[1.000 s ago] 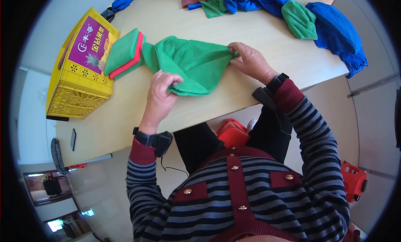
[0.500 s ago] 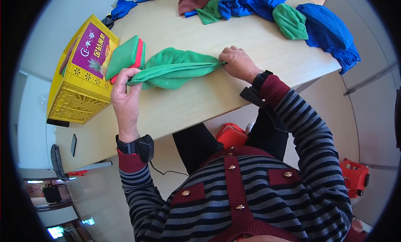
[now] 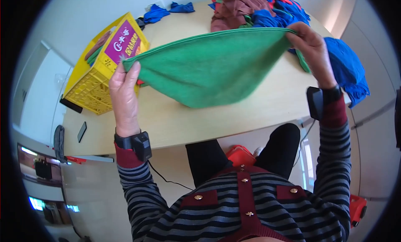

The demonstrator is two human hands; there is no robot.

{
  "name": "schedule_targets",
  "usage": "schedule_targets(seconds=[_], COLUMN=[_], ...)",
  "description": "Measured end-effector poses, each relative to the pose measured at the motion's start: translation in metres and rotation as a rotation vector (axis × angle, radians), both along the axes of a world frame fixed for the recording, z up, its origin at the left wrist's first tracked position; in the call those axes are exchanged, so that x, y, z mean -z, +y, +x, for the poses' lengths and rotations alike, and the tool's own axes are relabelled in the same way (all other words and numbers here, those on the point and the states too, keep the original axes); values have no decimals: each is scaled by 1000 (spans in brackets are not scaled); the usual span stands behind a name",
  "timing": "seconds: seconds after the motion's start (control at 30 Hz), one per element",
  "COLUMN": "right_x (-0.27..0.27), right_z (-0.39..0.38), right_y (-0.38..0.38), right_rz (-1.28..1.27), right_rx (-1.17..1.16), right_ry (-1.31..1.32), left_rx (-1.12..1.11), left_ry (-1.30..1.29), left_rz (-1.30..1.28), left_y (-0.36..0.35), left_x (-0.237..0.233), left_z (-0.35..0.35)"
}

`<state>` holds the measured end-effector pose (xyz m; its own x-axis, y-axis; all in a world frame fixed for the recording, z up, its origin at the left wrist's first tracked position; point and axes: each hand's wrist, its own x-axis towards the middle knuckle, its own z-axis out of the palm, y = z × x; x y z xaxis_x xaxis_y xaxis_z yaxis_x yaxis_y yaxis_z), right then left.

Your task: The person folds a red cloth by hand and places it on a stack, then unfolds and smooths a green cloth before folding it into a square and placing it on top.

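Note:
A green cloth (image 3: 209,66) is stretched between my two hands above the table. My left hand (image 3: 124,93) pinches its left corner, just right of the yellow crate. At the far right end, my right hand (image 3: 313,52) grips the other corner between thumb and fingers. The cloth's upper edge runs nearly straight, and its lower part sags toward the table. Behind it, the folded stack beside the crate is almost wholly hidden, with only a bit of red showing.
The yellow crate (image 3: 90,89) with a purple label stands at the table's left, with cloths inside. A heap of brown, blue and red cloths (image 3: 240,10) lies at the back. Blue cloth (image 3: 344,66) hangs over the right edge. A phone (image 3: 82,132) lies front left.
My right hand has moved right and up, pulling the bunched green cloth out wide. My left hand keeps its corner. The view has shifted, so more of the back heap shows.

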<state>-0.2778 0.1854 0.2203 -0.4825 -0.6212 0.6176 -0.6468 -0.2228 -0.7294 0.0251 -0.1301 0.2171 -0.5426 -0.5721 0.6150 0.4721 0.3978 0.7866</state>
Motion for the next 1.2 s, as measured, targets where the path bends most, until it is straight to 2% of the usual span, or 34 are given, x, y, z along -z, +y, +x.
schedule_targets(seconds=[0.1,0.27,0.37,0.5,0.53,0.63,0.67,0.77,0.8,0.9,1.03,1.2], right_x=[-22,-40,-39,-32,-36,-60,-66,-63,-49,34,152,180], right_z=[4,-2,-29,-67,-69,-56,-44,6,14,17,18,30], right_y=[12,21,11,-2,3,8,10,33,38,48,56,65], right_rz=[-14,-59,107,237,250,-52,-40,2,36,188,562,550], right_rx=[8,62,80,205,215,274,278,484,437,355,280,296], right_ry=[12,-13,32,141,145,357,355,523,545,512,490,493], left_rx=[68,141,95,56,68,50,57,81,91,27,33,-11], left_ry=[25,13,-205,-349,-345,-142,-145,-56,-65,-284,-504,-632], left_rz=[73,53,-79,-55,-45,-158,-148,-169,-161,-399,-552,-576], left_y=[3,-1,-27,-57,-61,-60,-57,-45,-44,-39,-9,43], left_x=[-9,-26,-28,-20,-21,-41,-43,-40,-24,61,176,186], left_z=[-2,-11,-36,-84,-93,-106,-103,-86,-80,-58,-26,0])
